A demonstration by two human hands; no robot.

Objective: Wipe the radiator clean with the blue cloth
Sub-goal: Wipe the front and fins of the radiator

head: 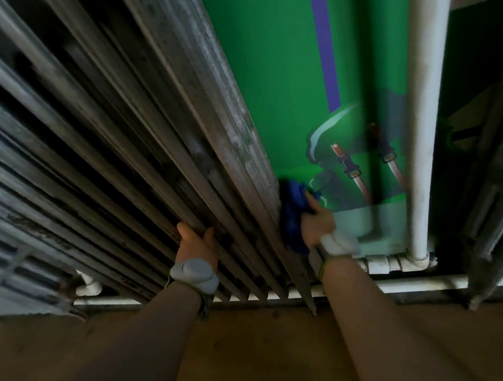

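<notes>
A tall grey ribbed radiator [145, 131] fills the left and centre of the head view, its fins dusty and stained. My left hand [195, 243] grips one of the lower fins, fingers curled behind it. My right hand [317, 220] holds the blue cloth [292, 211] bunched against the radiator's rightmost edge, low down. Part of the cloth is hidden behind the fin and my fingers. Both wrists wear pale grey bands.
A green painted wall [280, 75] with a purple stripe lies right of the radiator. A white vertical pipe [425, 127] runs down to a horizontal white pipe [390, 285] near the brown floor [250, 347]. Another dark radiator section [490, 210] stands at far right.
</notes>
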